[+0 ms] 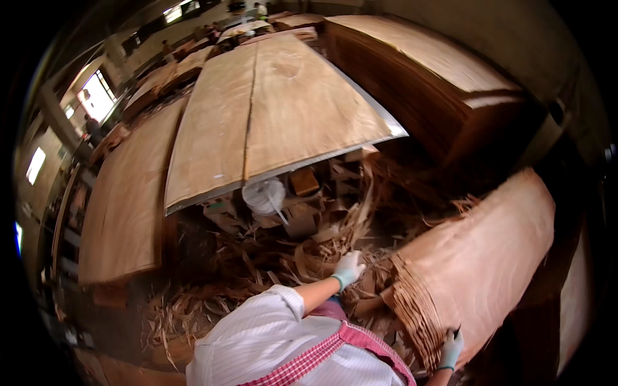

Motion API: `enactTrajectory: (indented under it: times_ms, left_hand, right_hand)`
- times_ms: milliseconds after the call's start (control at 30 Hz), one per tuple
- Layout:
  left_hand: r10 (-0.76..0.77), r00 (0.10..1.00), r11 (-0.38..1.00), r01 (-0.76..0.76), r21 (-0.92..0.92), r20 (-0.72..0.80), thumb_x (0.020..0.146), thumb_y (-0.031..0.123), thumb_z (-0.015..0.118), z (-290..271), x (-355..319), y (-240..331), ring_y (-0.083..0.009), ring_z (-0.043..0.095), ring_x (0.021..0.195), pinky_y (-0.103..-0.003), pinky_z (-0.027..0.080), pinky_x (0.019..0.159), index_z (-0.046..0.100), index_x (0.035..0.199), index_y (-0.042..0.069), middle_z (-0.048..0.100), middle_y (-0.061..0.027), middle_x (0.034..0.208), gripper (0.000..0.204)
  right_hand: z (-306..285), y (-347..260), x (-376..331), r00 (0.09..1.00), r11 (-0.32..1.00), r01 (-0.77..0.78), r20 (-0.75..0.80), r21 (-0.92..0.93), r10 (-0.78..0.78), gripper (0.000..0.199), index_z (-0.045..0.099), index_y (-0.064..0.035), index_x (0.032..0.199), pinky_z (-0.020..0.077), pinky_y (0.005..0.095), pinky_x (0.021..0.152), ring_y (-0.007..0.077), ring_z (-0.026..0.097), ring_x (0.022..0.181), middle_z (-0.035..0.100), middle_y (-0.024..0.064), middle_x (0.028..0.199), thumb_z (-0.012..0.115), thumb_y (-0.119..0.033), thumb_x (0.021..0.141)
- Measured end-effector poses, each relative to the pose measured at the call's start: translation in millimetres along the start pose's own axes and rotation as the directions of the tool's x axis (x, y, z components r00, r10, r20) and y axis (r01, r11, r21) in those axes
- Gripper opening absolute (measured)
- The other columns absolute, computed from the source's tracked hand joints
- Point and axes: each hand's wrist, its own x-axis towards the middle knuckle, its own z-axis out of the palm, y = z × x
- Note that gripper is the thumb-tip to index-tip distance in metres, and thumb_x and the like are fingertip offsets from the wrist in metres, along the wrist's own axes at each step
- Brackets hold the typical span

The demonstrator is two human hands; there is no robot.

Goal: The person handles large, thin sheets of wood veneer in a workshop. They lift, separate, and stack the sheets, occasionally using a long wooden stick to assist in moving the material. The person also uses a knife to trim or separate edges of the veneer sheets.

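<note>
My left hand (349, 269), in a pale glove with a teal cuff, hangs over the wood scraps, left of a thick stack of thin veneer sheets (489, 251). Its fingers look slightly bent and apart, with nothing plain between them. At the near edge of that stack is my right hand (452, 350), gloved alike. Its fingers are closed around a small dark thing (456, 333) that I cannot make out. The layered sheet ends (415, 315) fan out unevenly, facing me. The stack lies slanted, its far end to the upper right.
Ahead stands a table with a large veneer sheet (309, 96), split by a dark seam. Below its edge sits a clear plastic tub (264, 195). Shredded veneer strips (257, 257) litter the floor. Tall veneer piles flank it at right (412, 83) and left (129, 199). People work far off.
</note>
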Motion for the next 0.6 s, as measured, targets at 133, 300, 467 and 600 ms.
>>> enactTrajectory:
  times_ms: [133, 300, 467, 600]
  left_hand:
    - [-0.158, 0.922, 0.987, 0.150, -0.050, -0.354, 0.087, 0.021, 0.056, -108.2, 12.6, -76.4, -0.0397, 0.055, 0.104, -0.046, 0.044, 0.091, 0.054, 0.116, 0.000, 0.057, -0.0246, 0.113, 0.036]
    - [-0.192, 0.694, 0.969, 0.248, -0.020, -0.694, 0.089, 0.024, 0.057, -230.3, 77.2, -182.6, -0.0440, 0.054, 0.103, -0.049, 0.045, 0.087, 0.050, 0.120, 0.002, 0.056, -0.0259, 0.114, 0.039]
    - [-0.231, 0.589, 0.876, 0.473, 0.098, -0.774, 0.085, 0.028, 0.063, -329.8, 147.4, -234.9, -0.0381, 0.058, 0.101, -0.046, 0.048, 0.085, 0.044, 0.125, 0.005, 0.057, -0.0226, 0.115, 0.049]
    - [-0.318, 0.724, 0.783, 0.565, 0.261, -0.612, 0.082, 0.026, 0.064, -360.1, 183.0, -267.5, -0.0313, 0.060, 0.098, -0.043, 0.049, 0.083, 0.045, 0.125, 0.009, 0.062, -0.0160, 0.106, 0.050]
  right_hand:
    - [-4.4, -70.2, -4.2, 0.936, 0.944, -0.170, -0.255, 0.282, 0.244, 0.025, 0.064, -0.0056, 0.100, 0.0286, 0.0247, 0.040, 0.0100, 0.041, 0.046, 0.060, 0.0043, 0.076, 0.057, -0.028, 0.092]
    - [38.9, -259.0, -13.1, 0.927, 0.948, -0.308, -0.199, 0.080, 0.318, 0.057, 0.041, 0.0005, 0.138, 0.0462, 0.0284, 0.050, 0.0221, 0.059, 0.077, 0.059, 0.0134, 0.117, 0.056, -0.026, 0.090]
    - [189.9, -317.9, 61.3, 0.983, 0.923, -0.184, 0.071, 0.338, 0.170, 0.031, 0.068, -0.0084, 0.102, 0.0339, 0.0228, 0.043, 0.0075, 0.042, 0.049, 0.051, -0.0015, 0.065, 0.051, -0.034, 0.096]
    - [278.1, -525.5, 35.4, 0.857, 0.872, 0.034, 0.435, 0.489, -0.277, 0.043, 0.063, 0.0027, 0.093, 0.0384, 0.0207, 0.052, 0.0063, 0.050, 0.054, 0.066, 0.0131, 0.099, 0.048, -0.037, 0.098]
